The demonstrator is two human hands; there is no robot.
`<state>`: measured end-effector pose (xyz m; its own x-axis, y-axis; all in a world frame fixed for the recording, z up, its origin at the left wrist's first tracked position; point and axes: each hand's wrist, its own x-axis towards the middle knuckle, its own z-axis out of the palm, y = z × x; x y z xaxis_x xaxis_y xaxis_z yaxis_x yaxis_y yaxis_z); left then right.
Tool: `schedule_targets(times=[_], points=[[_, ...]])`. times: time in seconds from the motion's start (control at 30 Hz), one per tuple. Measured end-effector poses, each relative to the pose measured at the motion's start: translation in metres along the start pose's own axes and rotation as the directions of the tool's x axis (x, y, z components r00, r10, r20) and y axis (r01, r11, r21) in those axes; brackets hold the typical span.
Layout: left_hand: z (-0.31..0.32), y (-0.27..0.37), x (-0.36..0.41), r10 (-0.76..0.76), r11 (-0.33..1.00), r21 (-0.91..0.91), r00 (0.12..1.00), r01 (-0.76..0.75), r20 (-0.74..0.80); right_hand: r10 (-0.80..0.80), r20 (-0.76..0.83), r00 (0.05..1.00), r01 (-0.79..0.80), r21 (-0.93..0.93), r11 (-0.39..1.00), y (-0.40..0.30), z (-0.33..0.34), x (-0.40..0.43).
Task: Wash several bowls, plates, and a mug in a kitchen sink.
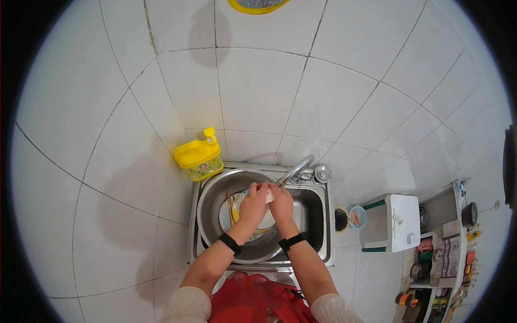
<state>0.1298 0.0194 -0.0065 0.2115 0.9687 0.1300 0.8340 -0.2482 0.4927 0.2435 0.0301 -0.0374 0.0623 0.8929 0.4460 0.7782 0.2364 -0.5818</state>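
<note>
My left hand and my right hand meet under the tip of the chrome faucet. Between them they grip a small white item with a bit of red at its top; my fingers hide most of it, so its kind is unclear. Below lies a round stainless steel basin, set in the left part of a steel sink. Inside the basin are a dish with yellow on it, other stacked dishes and wooden chopsticks leaning at the left. Each wrist wears a black band.
A yellow detergent jug with a pump stands at the sink's back left corner, against the tiled wall. Right of the faucet sits a round steel drain strainer. Farther right are a light blue bucket, a white stool and loaded shelves.
</note>
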Motion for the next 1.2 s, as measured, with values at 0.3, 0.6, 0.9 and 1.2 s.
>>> schedule_targets(times=[0.3,0.6,0.9,1.2], points=[[0.023,-0.035,0.002,0.049,0.809,-0.572,0.984,-0.138,-0.169,0.615,0.092,0.783,-0.499,0.683,0.534,0.047,0.035,-0.023],[0.061,-0.063,-0.005,-0.03,0.471,-0.881,0.999,0.043,0.032,0.693,0.623,0.363,-0.67,0.691,-0.271,0.044,0.038,-0.046],[0.058,-0.052,-0.008,-0.353,-0.118,-0.8,0.728,0.589,0.588,0.49,0.292,0.821,-0.57,0.443,0.692,0.036,0.007,-0.036],[0.035,-0.05,-0.013,-0.074,-0.275,-0.688,0.699,0.671,0.711,0.573,0.57,0.589,-0.8,0.51,0.316,0.055,0.001,-0.039]])
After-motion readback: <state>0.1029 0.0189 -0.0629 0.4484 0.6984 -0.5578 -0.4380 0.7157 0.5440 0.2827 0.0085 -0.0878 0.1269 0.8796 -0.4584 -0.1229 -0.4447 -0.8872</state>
